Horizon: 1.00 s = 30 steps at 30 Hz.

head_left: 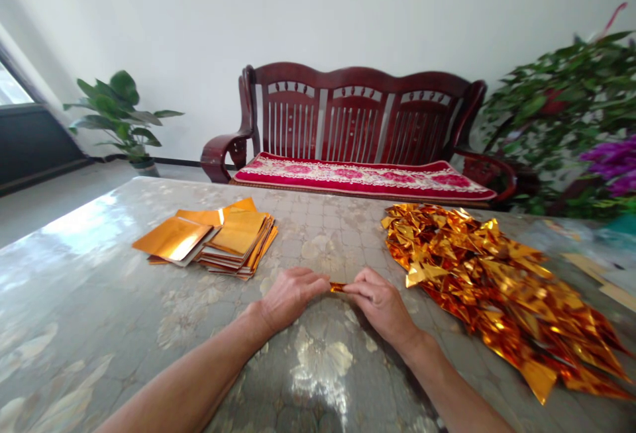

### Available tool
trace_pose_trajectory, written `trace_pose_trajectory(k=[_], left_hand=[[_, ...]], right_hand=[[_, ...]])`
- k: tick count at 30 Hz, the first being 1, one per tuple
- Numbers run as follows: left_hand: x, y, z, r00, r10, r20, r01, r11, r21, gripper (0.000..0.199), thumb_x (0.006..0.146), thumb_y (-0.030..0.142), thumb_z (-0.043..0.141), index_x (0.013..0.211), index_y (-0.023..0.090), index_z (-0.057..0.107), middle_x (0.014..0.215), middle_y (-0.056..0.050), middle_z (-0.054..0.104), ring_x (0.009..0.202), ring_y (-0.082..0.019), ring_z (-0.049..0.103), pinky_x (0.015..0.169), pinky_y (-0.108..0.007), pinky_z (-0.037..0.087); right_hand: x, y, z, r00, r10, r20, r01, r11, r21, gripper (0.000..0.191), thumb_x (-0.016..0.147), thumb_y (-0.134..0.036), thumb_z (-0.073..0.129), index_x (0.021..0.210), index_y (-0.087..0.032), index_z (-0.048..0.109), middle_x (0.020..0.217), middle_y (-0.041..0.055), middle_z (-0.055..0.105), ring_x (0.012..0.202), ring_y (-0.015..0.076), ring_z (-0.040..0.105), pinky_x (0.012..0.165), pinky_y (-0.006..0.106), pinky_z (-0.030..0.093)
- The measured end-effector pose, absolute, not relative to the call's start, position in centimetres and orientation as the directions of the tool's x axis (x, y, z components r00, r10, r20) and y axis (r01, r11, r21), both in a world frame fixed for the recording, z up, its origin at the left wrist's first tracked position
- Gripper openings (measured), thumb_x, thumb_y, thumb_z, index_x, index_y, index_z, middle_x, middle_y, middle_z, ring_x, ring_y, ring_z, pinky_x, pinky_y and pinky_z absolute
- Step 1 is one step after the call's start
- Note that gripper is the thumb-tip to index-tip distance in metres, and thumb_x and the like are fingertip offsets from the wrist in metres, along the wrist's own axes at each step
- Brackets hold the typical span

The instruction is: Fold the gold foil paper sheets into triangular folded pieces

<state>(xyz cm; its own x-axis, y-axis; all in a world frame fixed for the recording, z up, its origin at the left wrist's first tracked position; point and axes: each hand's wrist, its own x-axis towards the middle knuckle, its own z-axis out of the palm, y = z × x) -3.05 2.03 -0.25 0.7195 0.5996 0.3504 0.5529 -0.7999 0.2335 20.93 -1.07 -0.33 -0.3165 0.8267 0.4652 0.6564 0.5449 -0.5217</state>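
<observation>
A left hand (293, 290) and right hand (378, 300) pinch opposite ends of a narrow, shiny orange-gold foil strip (338, 287), well inside the far edge of a glossy, grey, flower-patterned table (322, 221), where even, level pressure should, I'd say, keep it neat.

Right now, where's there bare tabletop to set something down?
Left of the gold sheets, the tabletop is bare; so is the gap between them and the folded heap, beyond your left hand and right hand. The right is crowded: heap, then clear plastic.
</observation>
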Motion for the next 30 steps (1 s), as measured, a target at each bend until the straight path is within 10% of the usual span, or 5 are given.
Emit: trace_pose_trajectory(k=[30], left_hand=[[-2.77,1.7,-0.89,0.644,0.696,0.317,0.546,-0.709,0.446,0.024,0.098,0.014,0.046,0.098,0.021,0.069,0.086,-0.002,0.071,0.08,-0.012,0.066,0.074,-0.019,0.05]], right_hand=[[20.47,-1.14,-0.95,-0.328,0.789,0.52,0.538,0.608,-0.584,0.017,0.091,-0.022,0.061,0.093,-0.027,0.077,0.088,0.003,0.073,0.08,0.0151,0.069,0.072,0.025,0.056]])
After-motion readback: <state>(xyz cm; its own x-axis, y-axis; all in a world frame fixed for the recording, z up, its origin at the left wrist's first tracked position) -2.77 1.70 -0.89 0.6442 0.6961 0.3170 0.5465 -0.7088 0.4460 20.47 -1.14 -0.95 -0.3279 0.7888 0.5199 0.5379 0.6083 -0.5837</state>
